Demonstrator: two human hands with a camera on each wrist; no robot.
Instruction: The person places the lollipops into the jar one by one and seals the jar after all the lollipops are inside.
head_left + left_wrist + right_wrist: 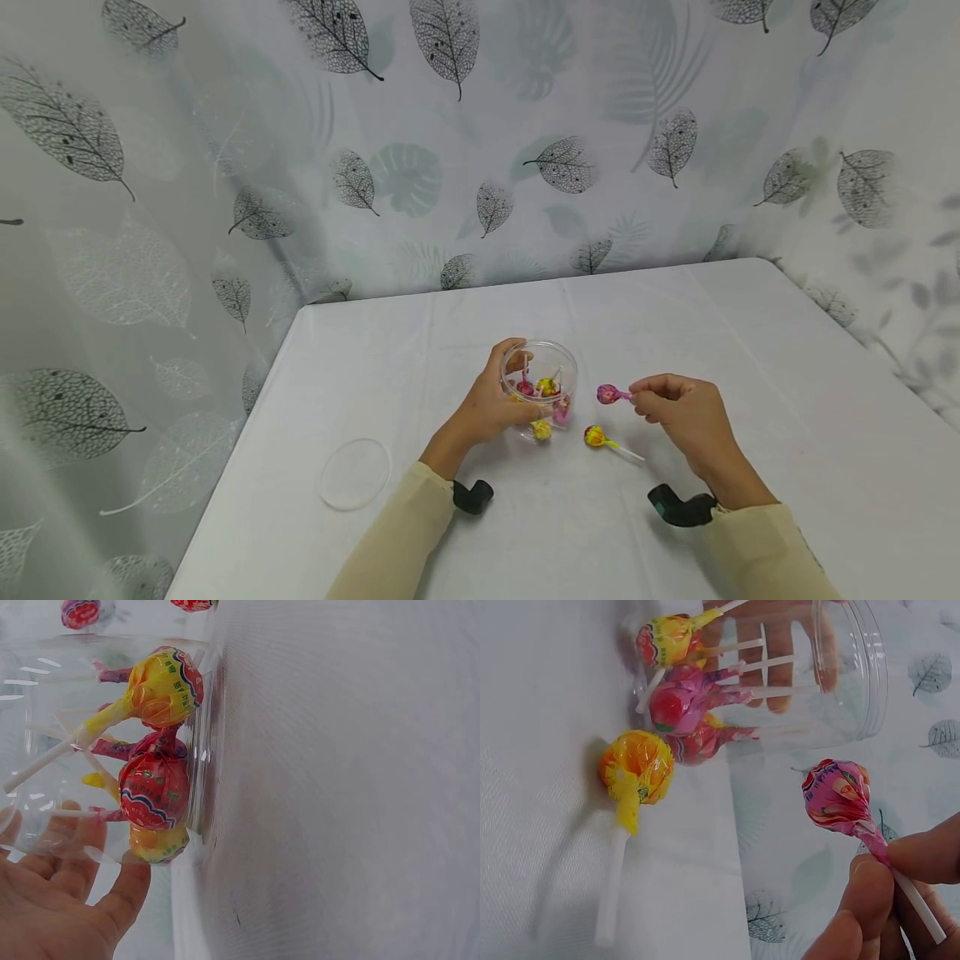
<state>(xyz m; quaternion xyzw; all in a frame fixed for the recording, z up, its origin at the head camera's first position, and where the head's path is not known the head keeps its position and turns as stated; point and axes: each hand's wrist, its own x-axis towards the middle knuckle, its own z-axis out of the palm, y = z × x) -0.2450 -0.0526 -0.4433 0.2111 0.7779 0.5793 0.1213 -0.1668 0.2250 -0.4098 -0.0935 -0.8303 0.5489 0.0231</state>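
My left hand (491,400) grips a clear plastic jar (540,346) round its side, thumb in front and fingers behind. Inside the jar lie several wrapped lollipops, among them a yellow lollipop (166,686) and a red lollipop (154,791). To the right of the jar, my right hand (686,412) pinches a pink lollipop (838,796) by its stick, just below the wrapper, head pointing toward the jar. Between the hands a yellow lollipop (595,436) lies on the table, its white stick (611,892) pointing toward my right hand.
A clear round lid (355,475) lies on the white table (390,350), left of my left forearm. Leaf-patterned curtains (465,150) hang behind the table and along its sides. Each wrist carries a black camera mount (474,497).
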